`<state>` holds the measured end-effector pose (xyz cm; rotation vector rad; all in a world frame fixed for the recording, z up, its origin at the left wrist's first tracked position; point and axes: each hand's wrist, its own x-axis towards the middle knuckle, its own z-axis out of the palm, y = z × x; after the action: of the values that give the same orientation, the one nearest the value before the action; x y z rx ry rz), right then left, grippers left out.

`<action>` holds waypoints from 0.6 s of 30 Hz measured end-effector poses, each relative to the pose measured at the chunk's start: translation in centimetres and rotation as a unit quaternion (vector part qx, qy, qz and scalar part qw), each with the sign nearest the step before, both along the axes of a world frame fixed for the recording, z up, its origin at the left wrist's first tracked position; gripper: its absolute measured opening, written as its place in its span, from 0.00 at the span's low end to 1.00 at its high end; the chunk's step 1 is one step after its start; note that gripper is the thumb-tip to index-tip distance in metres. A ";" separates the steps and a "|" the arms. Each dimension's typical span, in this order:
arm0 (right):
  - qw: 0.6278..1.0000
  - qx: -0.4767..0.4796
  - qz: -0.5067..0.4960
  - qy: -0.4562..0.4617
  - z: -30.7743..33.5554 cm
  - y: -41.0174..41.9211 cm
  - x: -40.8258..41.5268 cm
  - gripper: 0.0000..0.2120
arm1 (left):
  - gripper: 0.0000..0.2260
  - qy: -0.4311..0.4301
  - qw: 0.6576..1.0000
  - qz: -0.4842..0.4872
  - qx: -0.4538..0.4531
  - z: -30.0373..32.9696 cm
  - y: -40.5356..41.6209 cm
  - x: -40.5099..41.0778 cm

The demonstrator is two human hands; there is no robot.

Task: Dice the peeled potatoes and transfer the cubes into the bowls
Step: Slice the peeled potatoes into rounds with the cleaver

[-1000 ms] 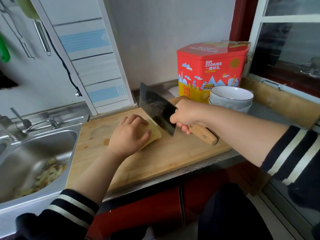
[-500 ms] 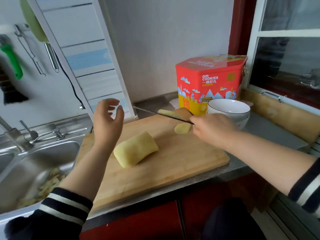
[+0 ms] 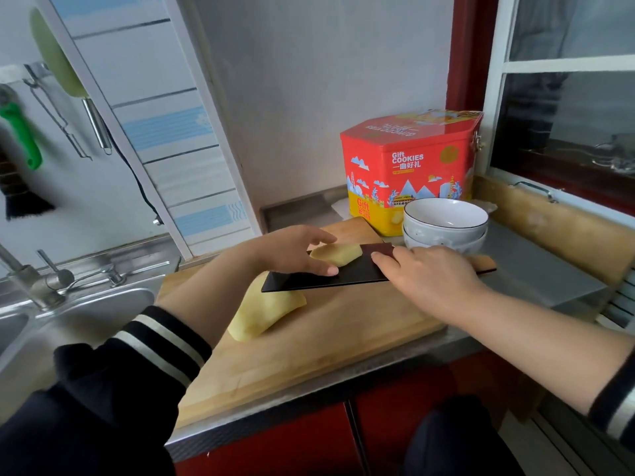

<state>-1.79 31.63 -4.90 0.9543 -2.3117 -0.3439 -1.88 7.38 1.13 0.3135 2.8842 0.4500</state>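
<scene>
Pale yellow and peeled, the large potato piece (image 3: pixel 266 314) lay on the wooden cutting board (image 3: pixel 343 341), its upper end hidden under the dark cleaver blade (image 3: pixel 357 274), which was held flat. We saw a smaller slice (image 3: pixel 336 254) riding on top of that blade. The left hand (image 3: pixel 292 250) reached over the blade with relaxed, nearly straight fingers (image 3: pixel 326 270), the thumb tip resting on the metal just beside the slice; whether the other fingers touched the slice we could not tell. The right hand (image 3: pixel 433 274) covered the near end of the wooden handle (image 3: pixel 486 262); its fingers lay fairly flat across the blade's heel, and how far they curled round the handle was hidden. Two stacked white bowls (image 3: pixel 445 225) stood just beyond on the steel surface (image 3: pixel 536 280), in front of a red cookie tin (image 3: pixel 409 170). We judged the peeled flesh wet and slippery, firm yet easily bruised, and light enough to slide off the blade. The large piece seemed best held from above, its flat cut face down on the board.
</scene>
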 end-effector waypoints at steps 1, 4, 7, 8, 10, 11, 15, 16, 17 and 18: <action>1.000 0.003 -0.003 -0.001 0.1 0.2 0.1 0.29 | 0.31 0.001 1.000 -0.003 0.003 0.0 0.1 -0.1; 1.000 0.011 -0.012 -0.002 0.3 0.6 0.0 0.31 | 0.32 -0.006 1.000 -0.010 0.012 -0.1 0.3 -0.6; 1.000 0.010 -0.003 -0.016 0.6 0.9 -0.1 0.32 | 0.33 -0.017 0.999 -0.010 0.026 -0.2 0.4 -1.2; 1.000 0.013 -0.001 -0.018 0.7 0.9 -0.2 0.33 | 0.34 -0.019 0.999 -0.007 0.032 -0.2 0.4 -1.5; 1.000 0.016 -0.003 -0.021 0.6 0.9 0.0 0.32 | 0.35 -0.022 0.999 0.003 0.039 -0.4 0.3 -2.1; 1.000 0.016 -0.003 -0.020 0.5 0.9 0.0 0.32 | 0.35 -0.023 0.999 0.009 0.039 -0.4 0.2 -2.4; 0.999 0.007 0.016 -0.028 0.4 1.6 -0.1 0.32 | 0.34 -0.002 0.999 0.039 0.021 -0.4 -0.5 -3.8; 0.999 0.009 0.019 -0.029 0.5 1.9 -0.2 0.32 | 0.34 0.006 0.998 0.052 0.018 -0.3 -0.9 -4.2; 0.999 0.014 0.018 -0.038 0.7 2.2 0.0 0.31 | 0.35 0.010 0.998 0.067 0.017 -0.3 -1.5 -4.5; 0.998 0.028 0.013 -0.052 1.1 2.3 0.2 0.29 | 0.36 0.010 0.996 0.083 0.017 -0.3 -2.1 -4.9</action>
<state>-1.56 33.95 -3.85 1.0519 -2.3929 -0.3578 -6.77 5.25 0.81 0.0850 2.9370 0.5259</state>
